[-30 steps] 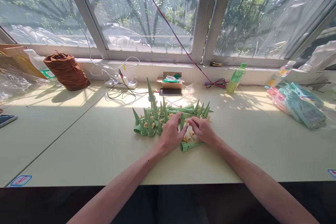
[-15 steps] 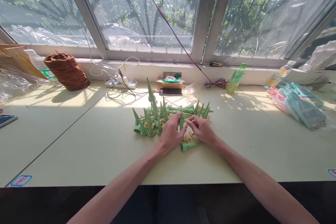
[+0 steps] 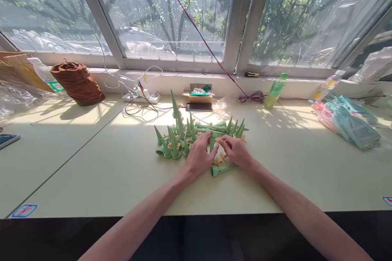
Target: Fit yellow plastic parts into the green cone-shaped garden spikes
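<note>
head view: both hands sat at the near edge of a pile of green cone spikes (image 3: 176, 140) in the middle of the pale table (image 3: 107, 179). left hand (image 3: 199, 155) lay palm down, fingers loosely spread, tips on a flat-lying spike; no closed grip visible. right hand (image 3: 237, 153) was curled, thumb and forefinger drawn together over the small yellow pieces (image 3: 218, 160); too small to tell if one was pinched. one loose spike (image 3: 222, 169) lay just in front of both wrists. versus a second ago almost nothing moved: only the right fingertips shifted a bit, nothing lifted, so the sorting was at the same spot. behind: cardboard box (image 3: 198, 94), green bottle (image 3: 276, 89), brown bag (image 3: 78, 82).
</note>
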Motion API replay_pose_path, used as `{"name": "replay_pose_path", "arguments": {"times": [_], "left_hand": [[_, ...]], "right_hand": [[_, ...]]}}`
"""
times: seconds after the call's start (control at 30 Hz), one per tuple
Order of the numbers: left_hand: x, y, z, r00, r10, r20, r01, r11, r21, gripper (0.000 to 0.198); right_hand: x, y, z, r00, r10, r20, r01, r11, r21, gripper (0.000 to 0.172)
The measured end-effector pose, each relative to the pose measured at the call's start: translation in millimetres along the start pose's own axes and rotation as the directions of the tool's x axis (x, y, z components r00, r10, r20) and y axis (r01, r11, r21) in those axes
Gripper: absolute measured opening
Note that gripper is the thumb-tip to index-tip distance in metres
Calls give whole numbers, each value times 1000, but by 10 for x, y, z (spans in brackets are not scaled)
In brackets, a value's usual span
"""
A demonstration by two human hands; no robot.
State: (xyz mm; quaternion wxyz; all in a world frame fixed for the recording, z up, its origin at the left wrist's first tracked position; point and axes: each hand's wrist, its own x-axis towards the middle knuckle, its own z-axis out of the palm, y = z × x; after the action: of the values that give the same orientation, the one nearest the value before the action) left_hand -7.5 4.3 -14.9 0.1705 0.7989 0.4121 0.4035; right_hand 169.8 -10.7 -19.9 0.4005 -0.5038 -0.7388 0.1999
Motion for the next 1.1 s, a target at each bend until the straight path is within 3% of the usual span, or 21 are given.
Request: {"name": "replay_pose_path", "arguments": {"times": [0.27,0.7,1.1], "left_hand": [[5,-3,2,1000,-4,-15,5,1000,19,44],[0,4,-2,1000,-1,21,1,1000,-6,42],[24,49,-24,990,-134,39,137,985,-103,45]], "right_hand": [[-5,11,3,1000,-9,3,9,1000,11,22],[1,33,-19,999,-53,7,53,998,-28,27],[-5,-4,-8,1000,-4,8,4,1000,-6,20]]}}
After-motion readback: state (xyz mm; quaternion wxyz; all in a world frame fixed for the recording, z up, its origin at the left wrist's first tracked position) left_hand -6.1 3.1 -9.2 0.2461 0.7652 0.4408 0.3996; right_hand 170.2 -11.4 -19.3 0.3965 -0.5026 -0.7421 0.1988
